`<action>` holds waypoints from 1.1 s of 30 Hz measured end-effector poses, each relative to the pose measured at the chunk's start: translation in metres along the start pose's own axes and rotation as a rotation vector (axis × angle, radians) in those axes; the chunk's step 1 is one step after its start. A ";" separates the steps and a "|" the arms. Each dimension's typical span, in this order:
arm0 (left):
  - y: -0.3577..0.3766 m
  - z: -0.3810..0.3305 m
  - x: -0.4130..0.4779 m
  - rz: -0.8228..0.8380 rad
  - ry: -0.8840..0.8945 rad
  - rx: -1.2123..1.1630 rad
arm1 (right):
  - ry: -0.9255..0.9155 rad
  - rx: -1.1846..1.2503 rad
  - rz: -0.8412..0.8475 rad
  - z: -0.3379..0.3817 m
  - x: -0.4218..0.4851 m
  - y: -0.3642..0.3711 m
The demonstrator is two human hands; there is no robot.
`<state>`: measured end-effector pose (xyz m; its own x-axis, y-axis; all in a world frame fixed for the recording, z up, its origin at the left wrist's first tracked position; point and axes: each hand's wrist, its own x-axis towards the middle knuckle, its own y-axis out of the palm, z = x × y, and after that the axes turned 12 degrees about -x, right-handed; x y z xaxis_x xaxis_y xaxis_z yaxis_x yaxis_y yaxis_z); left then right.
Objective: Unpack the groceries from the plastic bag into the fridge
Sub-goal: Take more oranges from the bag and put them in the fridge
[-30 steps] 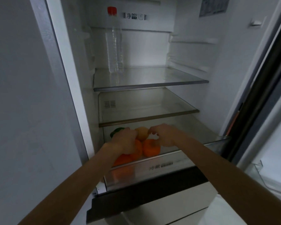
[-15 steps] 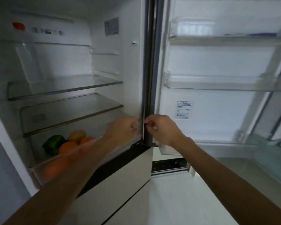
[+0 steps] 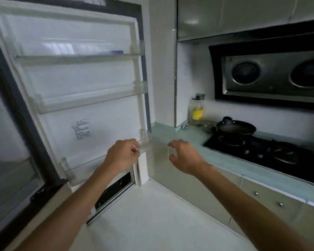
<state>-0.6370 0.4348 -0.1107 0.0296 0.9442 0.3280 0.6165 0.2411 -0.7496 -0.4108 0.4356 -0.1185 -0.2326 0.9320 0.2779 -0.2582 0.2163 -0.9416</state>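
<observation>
The white plastic inner lining of my open fridge door [image 3: 105,115] looks smooth, with clear plastic rack rails [image 3: 91,98] and a paper label [image 3: 81,129]. The pale green countertop [image 3: 181,134] is glossy, the black glass hob [image 3: 261,156] shiny, and the range hood's grey metal panel [image 3: 272,77] brushed.

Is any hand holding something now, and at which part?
Nothing is held. The left hand is loosely curled in front of the fridge door, and the right hand is open, fingers spread.
</observation>
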 end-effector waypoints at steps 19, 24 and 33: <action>0.208 -0.235 0.054 0.463 0.543 -0.279 | 0.770 -0.217 -0.205 -0.214 -0.175 -0.106; 0.265 -0.298 0.036 0.566 0.628 -0.299 | 0.868 -0.228 -0.236 -0.262 -0.223 -0.115; 0.373 -0.425 0.017 0.664 0.723 -0.287 | 0.987 -0.206 -0.250 -0.399 -0.292 -0.140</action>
<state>-0.0715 0.4453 -0.1404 0.8429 0.4833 0.2363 0.4651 -0.4339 -0.7716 0.0678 0.2494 -0.1437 0.7005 0.6575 0.2775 -0.0067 0.3949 -0.9187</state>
